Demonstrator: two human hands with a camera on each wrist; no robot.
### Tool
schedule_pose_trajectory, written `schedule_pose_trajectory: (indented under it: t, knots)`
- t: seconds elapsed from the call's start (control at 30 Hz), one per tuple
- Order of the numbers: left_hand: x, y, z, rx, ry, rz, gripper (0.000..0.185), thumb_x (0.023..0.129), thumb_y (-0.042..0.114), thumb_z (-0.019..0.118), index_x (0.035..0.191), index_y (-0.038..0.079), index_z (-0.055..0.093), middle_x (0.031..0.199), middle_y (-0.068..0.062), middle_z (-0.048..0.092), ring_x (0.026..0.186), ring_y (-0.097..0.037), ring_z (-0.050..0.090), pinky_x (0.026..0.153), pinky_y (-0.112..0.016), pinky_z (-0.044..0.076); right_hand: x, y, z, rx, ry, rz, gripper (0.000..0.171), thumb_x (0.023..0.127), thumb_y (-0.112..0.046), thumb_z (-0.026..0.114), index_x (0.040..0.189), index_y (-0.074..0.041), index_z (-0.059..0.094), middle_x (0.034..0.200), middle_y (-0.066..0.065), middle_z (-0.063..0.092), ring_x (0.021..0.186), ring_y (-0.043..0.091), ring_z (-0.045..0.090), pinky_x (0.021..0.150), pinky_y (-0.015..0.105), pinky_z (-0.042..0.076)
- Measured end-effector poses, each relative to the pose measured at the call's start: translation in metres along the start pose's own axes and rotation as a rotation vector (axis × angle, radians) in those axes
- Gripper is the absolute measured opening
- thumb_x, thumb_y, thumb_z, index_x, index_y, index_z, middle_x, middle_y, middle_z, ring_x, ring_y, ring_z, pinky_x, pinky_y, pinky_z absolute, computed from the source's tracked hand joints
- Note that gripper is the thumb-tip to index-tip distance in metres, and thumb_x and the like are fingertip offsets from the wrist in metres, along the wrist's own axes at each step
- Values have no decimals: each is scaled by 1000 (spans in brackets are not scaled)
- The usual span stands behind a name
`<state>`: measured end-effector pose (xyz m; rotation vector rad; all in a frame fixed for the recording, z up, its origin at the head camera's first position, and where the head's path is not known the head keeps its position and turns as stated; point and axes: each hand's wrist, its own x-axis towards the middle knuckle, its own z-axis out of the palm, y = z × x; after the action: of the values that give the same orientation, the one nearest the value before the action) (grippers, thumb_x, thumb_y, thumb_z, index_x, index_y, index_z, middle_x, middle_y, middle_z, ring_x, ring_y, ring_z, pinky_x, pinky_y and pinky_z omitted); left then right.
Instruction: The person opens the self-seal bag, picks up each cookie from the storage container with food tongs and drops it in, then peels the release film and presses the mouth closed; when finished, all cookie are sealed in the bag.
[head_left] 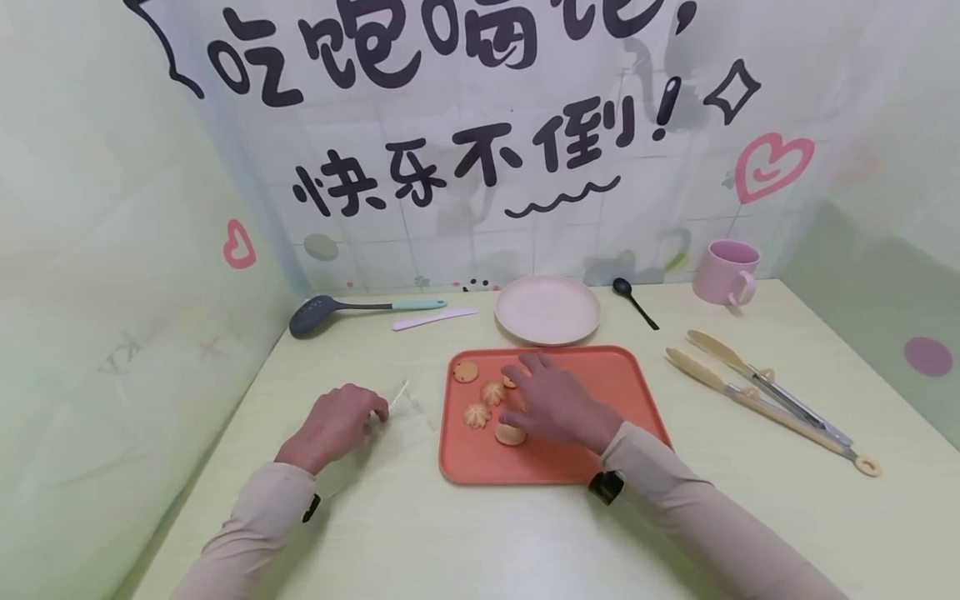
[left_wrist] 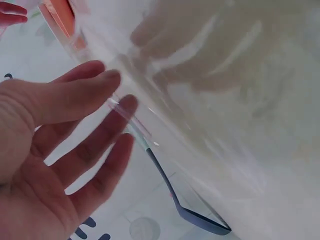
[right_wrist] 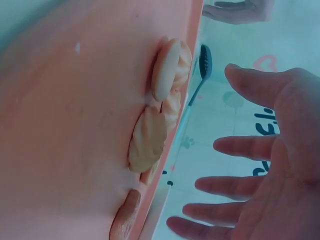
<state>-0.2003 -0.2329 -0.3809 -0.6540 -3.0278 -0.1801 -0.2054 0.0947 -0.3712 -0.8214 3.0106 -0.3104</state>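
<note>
My left hand (head_left: 337,425) is low over the table at left. Its thumb and index finger pinch the edge of a clear plastic sheet or bag (left_wrist: 215,125); which of the two cannot be made out. Over the orange-red tray (head_left: 480,467), my right hand (head_left: 558,404) spreads its fingers above the cookies and holds nothing. On the tray lie a round dotted cookie (head_left: 465,371), two ridged swirl cookies (head_left: 492,392) and a smooth round cookie (head_left: 511,435) beside the thumb. Another cookie (head_left: 509,382) is partly hidden by the fingers. The right wrist view shows a swirl cookie (right_wrist: 148,140) close up.
Behind the tray stands a pink plate (head_left: 547,310). A slotted spoon (head_left: 315,315) and a lilac knife (head_left: 435,318) lie at back left. To the right are a black spoon (head_left: 634,302), a pink mug (head_left: 723,273) and tongs (head_left: 772,400). Walls close off the back and sides.
</note>
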Motion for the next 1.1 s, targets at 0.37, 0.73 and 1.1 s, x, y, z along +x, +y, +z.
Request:
schedule_pose_trajectory:
  t: [0.37, 0.73, 1.1]
  knots:
    - [-5, 12, -34, 43, 240, 166, 28, 77, -10, 75, 89, 15, 78, 87, 3, 77, 74, -13, 70, 64, -32, 56, 4, -19, -8, 476, 37, -107, 47, 97, -36, 65, 135, -10, 58, 136, 8, 61, 128, 26, 58, 103, 47, 52]
    - [-2, 49, -60, 53, 352, 344, 26, 75, -4, 83, 89, 17, 77, 88, 7, 76, 76, -10, 71, 68, -30, 58, 19, -46, -14, 845, 155, -171, 39, 93, -18, 72, 127, -10, 55, 104, 3, 74, 95, 16, 70, 88, 37, 59]
    - [0, 56, -57, -108, 376, 311, 19, 83, 10, 81, 100, 13, 76, 97, 3, 77, 85, -12, 73, 73, -31, 61, 19, -52, -15, 1070, 299, -166, 52, 86, 1, 76, 128, -9, 48, 80, 12, 73, 82, 18, 74, 81, 28, 61]
